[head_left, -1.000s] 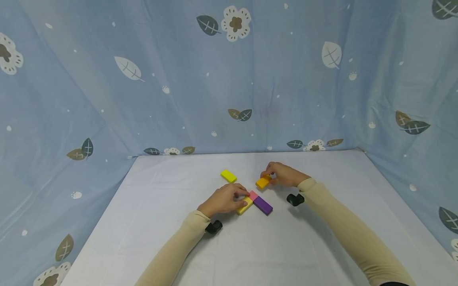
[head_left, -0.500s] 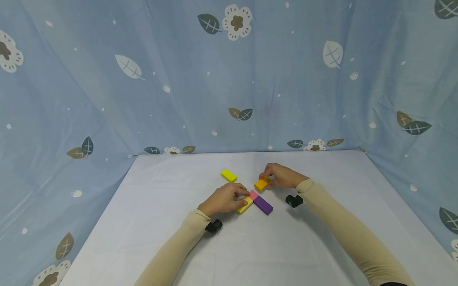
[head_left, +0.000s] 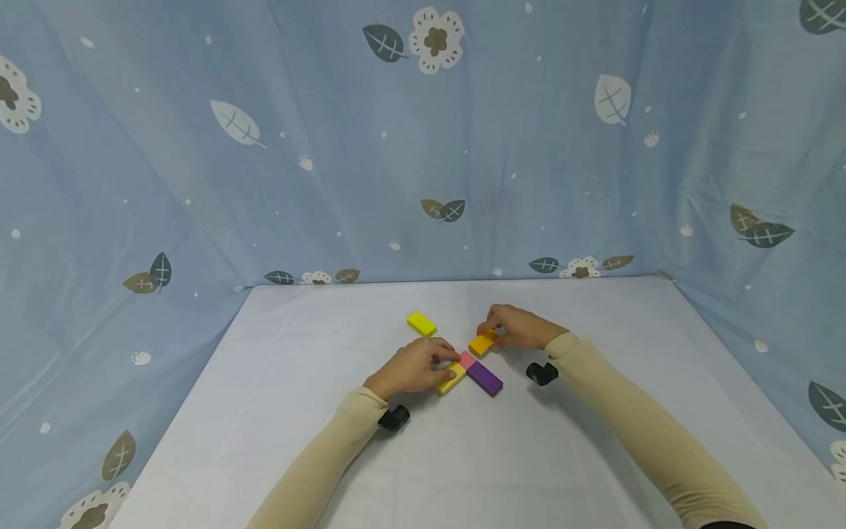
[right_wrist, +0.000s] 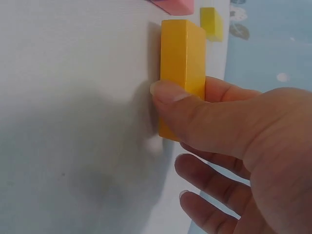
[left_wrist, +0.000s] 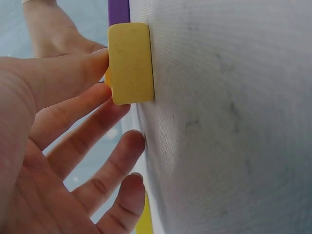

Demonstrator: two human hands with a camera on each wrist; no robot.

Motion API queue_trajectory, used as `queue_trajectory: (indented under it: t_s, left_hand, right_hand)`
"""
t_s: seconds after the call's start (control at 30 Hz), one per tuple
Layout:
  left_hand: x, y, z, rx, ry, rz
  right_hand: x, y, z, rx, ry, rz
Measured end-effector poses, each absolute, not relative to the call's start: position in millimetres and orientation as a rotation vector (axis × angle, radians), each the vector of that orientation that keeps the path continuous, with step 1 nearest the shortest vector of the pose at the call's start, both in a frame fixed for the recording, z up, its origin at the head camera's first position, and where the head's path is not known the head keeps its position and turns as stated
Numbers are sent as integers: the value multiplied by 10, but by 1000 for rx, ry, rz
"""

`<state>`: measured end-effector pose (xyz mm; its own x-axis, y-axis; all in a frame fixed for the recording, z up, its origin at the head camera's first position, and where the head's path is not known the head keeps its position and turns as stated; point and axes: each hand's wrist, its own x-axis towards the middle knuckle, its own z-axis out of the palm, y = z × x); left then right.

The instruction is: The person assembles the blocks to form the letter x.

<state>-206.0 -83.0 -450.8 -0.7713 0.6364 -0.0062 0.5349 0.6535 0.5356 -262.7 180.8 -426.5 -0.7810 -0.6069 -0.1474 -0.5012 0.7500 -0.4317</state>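
Note:
My left hand [head_left: 411, 366] pinches a pale yellow block [head_left: 451, 379] between thumb and fingers; it lies on the white table. In the left wrist view, the end face of this pale yellow block [left_wrist: 130, 63] shows, thumb on one side. A pink block [head_left: 466, 359] touches its far end, and a purple block [head_left: 485, 379] extends from the pink one toward the near right. My right hand [head_left: 521, 328] pinches an orange block [head_left: 481, 344] just beyond the pink one. In the right wrist view the thumb lies across the orange block [right_wrist: 174, 53], with a small gap to the pink block [right_wrist: 179, 6].
A bright yellow block [head_left: 421, 323] lies by itself behind my left hand. The white tabletop [head_left: 562, 455] reaches back to a blue patterned curtain [head_left: 370, 147]. Black wrist cameras hang under both wrists.
My right hand has slid the orange block a little left and nearer, closer to the pink block. The left hand and the other blocks have stayed in place.

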Motion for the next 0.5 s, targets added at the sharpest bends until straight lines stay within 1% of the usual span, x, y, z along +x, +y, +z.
queue_trajectory:
  t_s: [0.5]
  left_hand:
    - [-2053,-832,-4503,968,2667,798]
  right_hand:
    - [-2629,1784,-4294,-884,2666,-501]
